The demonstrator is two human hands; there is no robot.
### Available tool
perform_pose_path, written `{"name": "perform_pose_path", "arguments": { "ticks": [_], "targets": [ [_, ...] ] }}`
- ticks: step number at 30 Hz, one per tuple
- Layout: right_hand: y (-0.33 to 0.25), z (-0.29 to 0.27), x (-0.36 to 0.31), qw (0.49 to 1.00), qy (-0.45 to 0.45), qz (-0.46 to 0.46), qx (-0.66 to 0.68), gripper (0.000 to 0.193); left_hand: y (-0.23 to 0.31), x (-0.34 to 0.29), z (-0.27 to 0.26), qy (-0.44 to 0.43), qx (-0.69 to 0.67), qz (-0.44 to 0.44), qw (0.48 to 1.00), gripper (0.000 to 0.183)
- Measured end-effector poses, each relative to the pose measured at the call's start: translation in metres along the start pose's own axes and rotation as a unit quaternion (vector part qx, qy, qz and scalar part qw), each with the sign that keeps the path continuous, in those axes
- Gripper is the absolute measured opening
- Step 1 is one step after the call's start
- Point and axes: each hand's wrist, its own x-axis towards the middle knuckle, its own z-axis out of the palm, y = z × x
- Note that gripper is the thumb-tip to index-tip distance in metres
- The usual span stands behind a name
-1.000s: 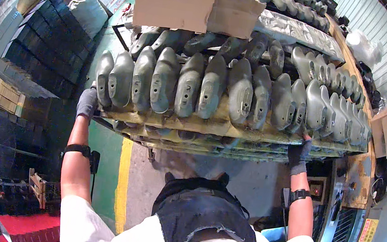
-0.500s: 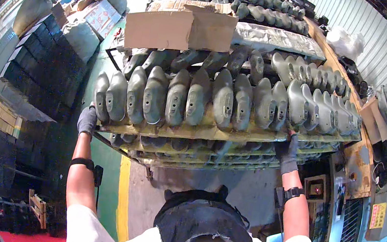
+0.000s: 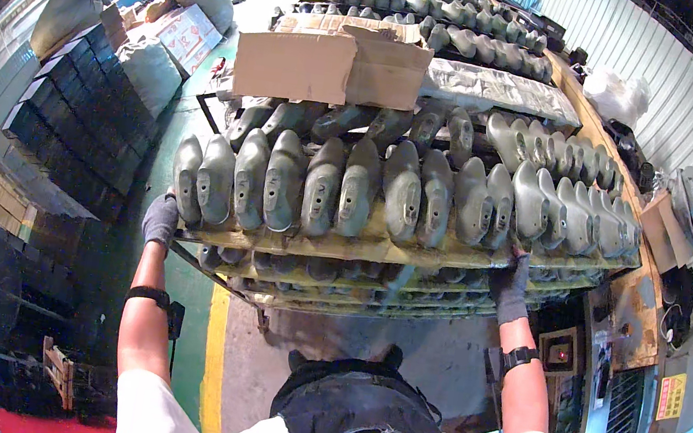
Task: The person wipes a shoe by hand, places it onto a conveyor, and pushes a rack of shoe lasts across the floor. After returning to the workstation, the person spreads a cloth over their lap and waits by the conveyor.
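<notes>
A multi-tier rack (image 3: 377, 253) stands in front of me, its shelf boards yellowish and worn. Dark grey-green shoe lasts (image 3: 284, 179) line its top shelf in a row, holes showing in many of them. My gloved left hand (image 3: 161, 220) is closed round the rack's near left corner, beside the end last. Farther right, my gloved right hand (image 3: 511, 284) grips the front edge of the top shelf, fingertips just below the lasts. Both arms reach forward, nearly straight. More lasts sit on the lower tiers, partly hidden by the boards above.
Cardboard (image 3: 332, 67) lies over lasts behind the front row. More loaded racks (image 3: 468, 43) extend beyond. Stacked dark boxes (image 3: 68, 120) stand left beside the green floor strip and yellow line (image 3: 216, 358). Along the right runs a wooden board (image 3: 637, 302) near a corrugated wall.
The rack and the background sit slightly lower in the picture, so my view has shifted. Both hands keep their places on the rack.
</notes>
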Motion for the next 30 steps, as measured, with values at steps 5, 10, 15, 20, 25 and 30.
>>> {"name": "perform_pose_path", "arguments": {
  "ticks": [5, 10, 15, 20, 25, 30],
  "targets": [
    [-0.001, 0.004, 0.001, 0.997, -0.063, -0.024, -0.036, 0.051, 0.0, 0.001, 0.0, -0.004, 0.011, 0.014, 1.0, 0.067],
    [-0.001, -0.002, 0.002, 0.999, -0.036, -0.016, -0.024, 0.054, -0.001, -0.003, -0.001, 0.001, 0.025, 0.037, 0.999, 0.058],
    [0.002, -0.004, 0.004, 0.998, -0.063, -0.02, -0.016, 0.055, 0.002, -0.001, 0.0, -0.003, 0.047, 0.031, 0.998, 0.057],
    [0.003, 0.0, -0.001, 0.999, -0.041, -0.031, -0.001, 0.055, 0.004, -0.004, -0.002, 0.001, 0.042, 0.02, 0.999, 0.061],
    [0.002, 0.0, -0.001, 0.998, -0.064, -0.027, -0.001, 0.056, 0.008, -0.009, -0.005, -0.006, 0.003, 0.007, 1.0, 0.068],
    [0.001, -0.014, 0.01, 0.995, -0.091, -0.035, -0.024, 0.054, 0.007, -0.006, -0.004, 0.0, 0.01, 0.008, 1.0, 0.067]
  ]
}}
